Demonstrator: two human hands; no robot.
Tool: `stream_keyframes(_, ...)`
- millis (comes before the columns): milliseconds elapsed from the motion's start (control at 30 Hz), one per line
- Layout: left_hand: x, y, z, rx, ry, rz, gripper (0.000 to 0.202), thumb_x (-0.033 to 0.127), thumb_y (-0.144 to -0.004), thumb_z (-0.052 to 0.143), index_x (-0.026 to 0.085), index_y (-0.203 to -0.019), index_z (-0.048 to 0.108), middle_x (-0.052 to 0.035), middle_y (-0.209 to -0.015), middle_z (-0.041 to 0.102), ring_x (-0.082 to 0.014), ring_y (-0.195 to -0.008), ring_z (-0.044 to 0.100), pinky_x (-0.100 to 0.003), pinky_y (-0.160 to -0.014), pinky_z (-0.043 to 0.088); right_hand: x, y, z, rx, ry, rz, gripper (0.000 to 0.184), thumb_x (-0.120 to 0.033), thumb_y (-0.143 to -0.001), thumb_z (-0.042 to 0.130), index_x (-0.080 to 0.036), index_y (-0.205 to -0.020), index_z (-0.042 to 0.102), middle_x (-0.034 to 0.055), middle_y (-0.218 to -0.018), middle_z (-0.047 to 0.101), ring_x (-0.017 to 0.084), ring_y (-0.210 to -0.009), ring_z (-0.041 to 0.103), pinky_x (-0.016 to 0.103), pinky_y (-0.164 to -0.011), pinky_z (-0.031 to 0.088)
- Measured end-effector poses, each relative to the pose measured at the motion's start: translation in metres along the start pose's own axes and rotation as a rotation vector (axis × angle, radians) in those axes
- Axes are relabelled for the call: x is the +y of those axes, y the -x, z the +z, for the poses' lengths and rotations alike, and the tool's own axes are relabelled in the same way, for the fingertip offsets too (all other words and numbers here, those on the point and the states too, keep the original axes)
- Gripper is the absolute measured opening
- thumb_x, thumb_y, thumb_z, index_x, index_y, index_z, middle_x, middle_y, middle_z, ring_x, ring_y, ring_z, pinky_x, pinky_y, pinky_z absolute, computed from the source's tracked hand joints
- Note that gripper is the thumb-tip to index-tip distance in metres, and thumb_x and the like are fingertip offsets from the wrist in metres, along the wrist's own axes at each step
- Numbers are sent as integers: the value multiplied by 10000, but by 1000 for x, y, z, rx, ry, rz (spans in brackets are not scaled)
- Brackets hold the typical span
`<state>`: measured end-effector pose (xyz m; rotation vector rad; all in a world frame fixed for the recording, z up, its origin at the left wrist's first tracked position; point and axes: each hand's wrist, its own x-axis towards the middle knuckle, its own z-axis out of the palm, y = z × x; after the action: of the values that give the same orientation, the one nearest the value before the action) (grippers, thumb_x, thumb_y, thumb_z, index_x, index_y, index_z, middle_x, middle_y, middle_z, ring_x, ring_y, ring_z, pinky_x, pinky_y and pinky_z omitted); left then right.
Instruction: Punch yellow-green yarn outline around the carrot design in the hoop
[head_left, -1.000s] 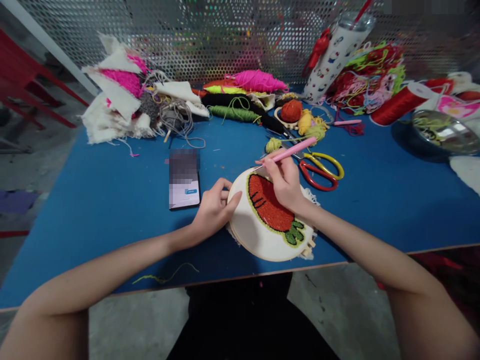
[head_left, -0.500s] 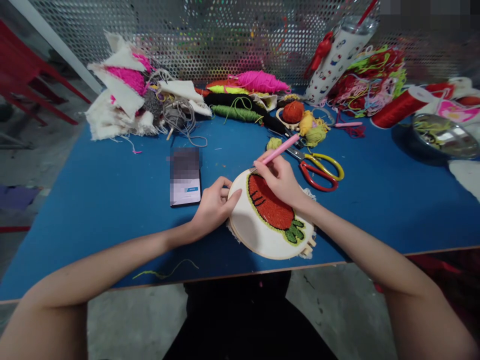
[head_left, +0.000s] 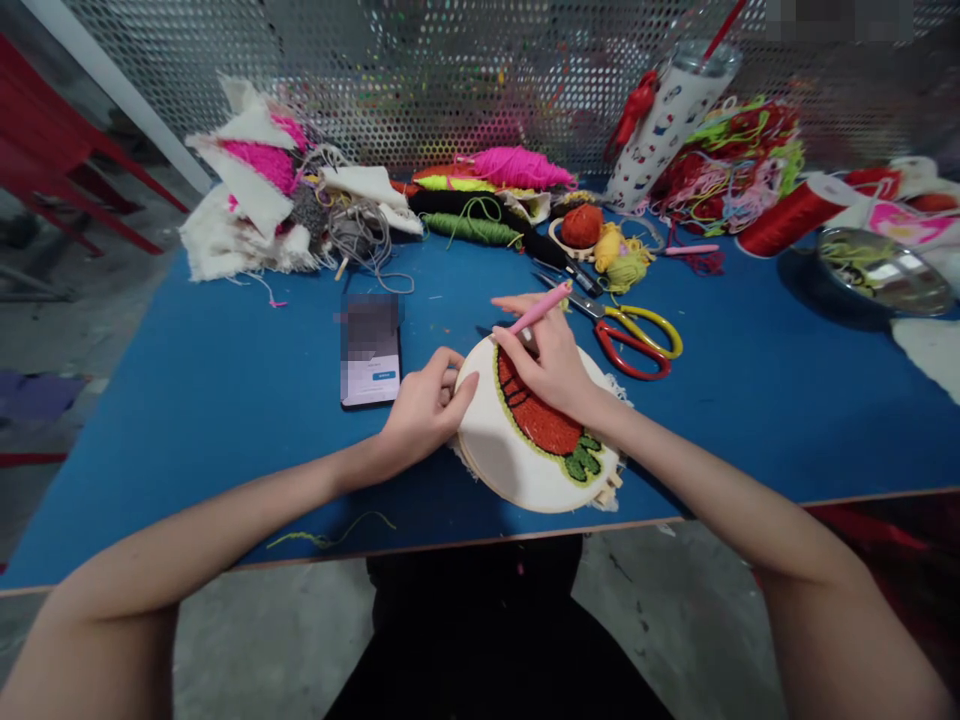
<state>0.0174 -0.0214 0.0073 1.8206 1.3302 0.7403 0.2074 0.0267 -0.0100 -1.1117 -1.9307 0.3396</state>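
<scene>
A round embroidery hoop [head_left: 499, 465] with white cloth lies near the table's front edge. It carries a red, strawberry-like patch with black lines and green leaves [head_left: 546, 425]. My left hand [head_left: 420, 410] grips the hoop's left rim, fingers curled around it. My right hand [head_left: 551, 362] rests over the top of the red patch and pinches a pink punch needle [head_left: 541, 307], tip down at the hoop's upper edge.
A phone [head_left: 369, 350] lies left of the hoop on the blue table [head_left: 225, 380]. Scissors with red and yellow handles [head_left: 637, 338] lie right of my right hand. Yarn skeins, cloth scraps, a red thread spool [head_left: 795, 213], a cup [head_left: 660, 125] and a metal bowl [head_left: 885, 272] line the back.
My right hand slid left along the hoop's top edge, and the pink needle tilted lower and moved with it. My left hand kept its hold on the rim.
</scene>
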Motion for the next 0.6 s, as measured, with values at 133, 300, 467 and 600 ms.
stream_keyframes(133, -12, 15, -13, 129, -642, 414, 374, 410, -964, 447, 100, -1134, 568, -168, -1000, 675, -272, -916, 638, -393, -779, 531, 2, 2, 2, -45, -45, 42, 230, -356, -922, 549, -242, -1107, 622, 92, -1187, 695, 262, -1147, 618, 513, -1045, 475)
stream_keyframes(300, -29, 37, -24, 302, -874, 583, 715, 432, -935, 543, 13, -1457, 291, -291, -1329, 515, -385, -1252, 526, -498, -1013, 494, 1, 2, 3, -51, -97, 65, 146, -336, -923, 545, -239, -991, 630, 90, -1167, 706, 254, -1126, 632, 512, -1034, 487)
stream_keyframes(467, -37, 43, -26, 398, -822, 524, 1025, 506, -851, 663, 27, -1531, 64, -334, -1466, 370, -418, -1401, 392, -500, -1032, 506, 1, 3, 2, -50, -113, 87, 129, -342, -916, 562, -243, -977, 619, 94, -1159, 704, 257, -1120, 631, 525, -1042, 474)
stream_keyframes(600, -40, 42, -27, 371, -754, 490, 1028, 504, -851, 664, 78, -1537, 28, -321, -1522, 305, -401, -1418, 390, -456, -966, 561, 2, 3, 2, -54, -114, 96, 113, -338, -914, 566, -246, -962, 612, 93, -1182, 699, 259, -1128, 630, 527, -1036, 476)
